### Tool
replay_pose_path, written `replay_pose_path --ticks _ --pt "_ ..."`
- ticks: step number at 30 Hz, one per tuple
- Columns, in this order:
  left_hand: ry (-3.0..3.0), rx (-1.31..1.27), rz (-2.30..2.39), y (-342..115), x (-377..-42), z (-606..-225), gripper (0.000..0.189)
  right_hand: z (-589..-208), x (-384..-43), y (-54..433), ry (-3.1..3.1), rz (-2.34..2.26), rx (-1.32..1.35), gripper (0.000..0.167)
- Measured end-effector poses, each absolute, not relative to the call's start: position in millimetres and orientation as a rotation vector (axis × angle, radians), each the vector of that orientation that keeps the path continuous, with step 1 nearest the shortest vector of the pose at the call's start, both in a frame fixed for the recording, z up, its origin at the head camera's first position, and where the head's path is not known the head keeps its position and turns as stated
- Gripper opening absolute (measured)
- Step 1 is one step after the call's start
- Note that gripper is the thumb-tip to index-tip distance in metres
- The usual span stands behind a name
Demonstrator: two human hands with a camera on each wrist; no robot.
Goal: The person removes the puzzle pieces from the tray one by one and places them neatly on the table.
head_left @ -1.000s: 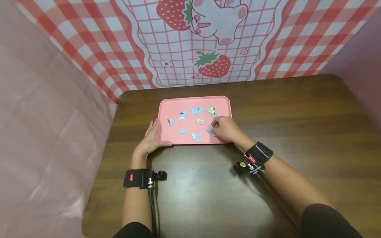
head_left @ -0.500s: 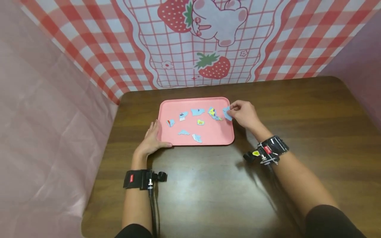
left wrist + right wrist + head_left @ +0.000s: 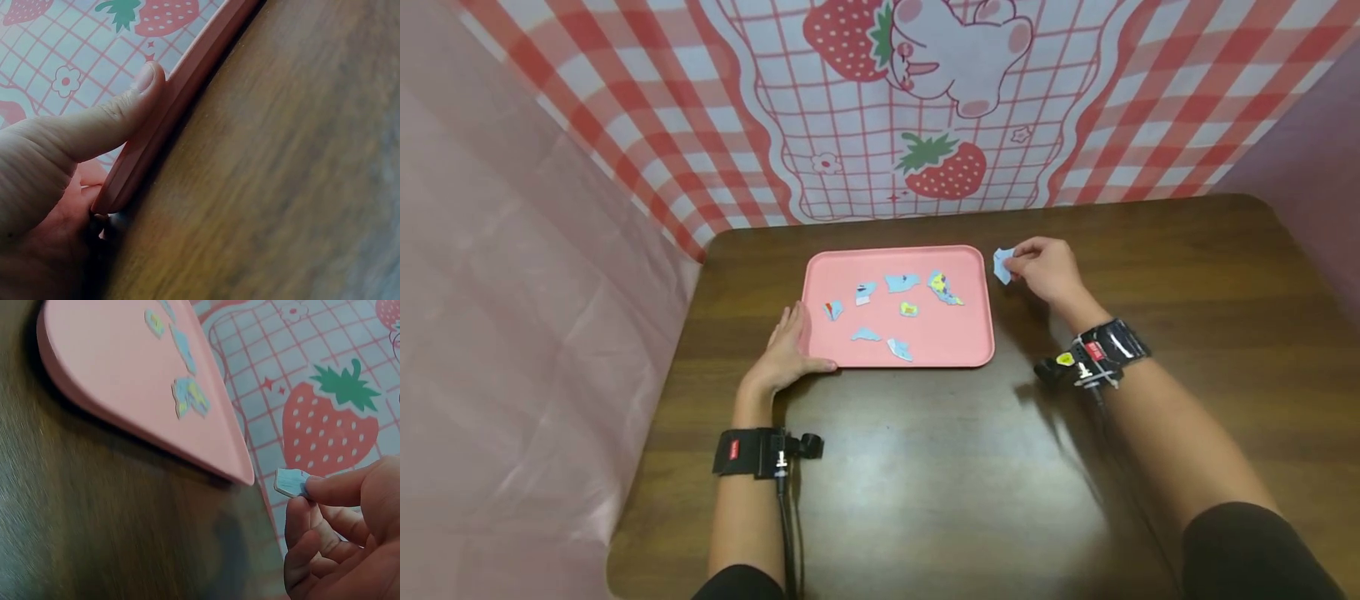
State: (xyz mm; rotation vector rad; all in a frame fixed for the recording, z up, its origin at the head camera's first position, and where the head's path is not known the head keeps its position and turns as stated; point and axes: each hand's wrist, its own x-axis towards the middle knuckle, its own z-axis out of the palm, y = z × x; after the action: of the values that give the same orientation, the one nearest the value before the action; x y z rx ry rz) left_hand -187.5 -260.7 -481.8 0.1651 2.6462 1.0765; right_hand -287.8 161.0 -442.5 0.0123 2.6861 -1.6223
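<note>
Two hands are at work on either side of a pink tray (image 3: 951, 337), set well apart from each other. The right hand (image 3: 1049, 268) pinches a pale-blue piece (image 3: 1002, 265) between thumb and fingers, off the tray and just beside its right edge. From where I stand, the piece's free edge points left towards the tray, while its longer axis runs roughly from near to far. The left hand (image 3: 781, 354) is spread round the tray's near left corner, thumb on the near rim, fingers along the left side.

The tray lies flat, its long axis running left to right, on a brown wood-grain table (image 3: 910, 483) with rounded corners and a bright sheen towards the near side. A red-and-white checked cloth (image 3: 662, 108) hangs behind, and a pale pink drape (image 3: 512, 275) closes the left side.

Counting up, I make it one piece in the fingers and seven loose pieces (image 3: 902, 283) scattered on the tray, two black wrist straps (image 3: 747, 452), two dark sleeves (image 3: 1255, 550), and two strawberries (image 3: 950, 171) printed on the cloth
</note>
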Motion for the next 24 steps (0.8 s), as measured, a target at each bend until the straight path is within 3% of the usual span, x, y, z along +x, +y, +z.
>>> replay_pose_path --ticks 24 --pt "2.611 0.143 1.119 -262.3 -190.1 -484.9 0.128 -465.8 -314.7 168.5 2.938 -1.102 -0.016 0.024"
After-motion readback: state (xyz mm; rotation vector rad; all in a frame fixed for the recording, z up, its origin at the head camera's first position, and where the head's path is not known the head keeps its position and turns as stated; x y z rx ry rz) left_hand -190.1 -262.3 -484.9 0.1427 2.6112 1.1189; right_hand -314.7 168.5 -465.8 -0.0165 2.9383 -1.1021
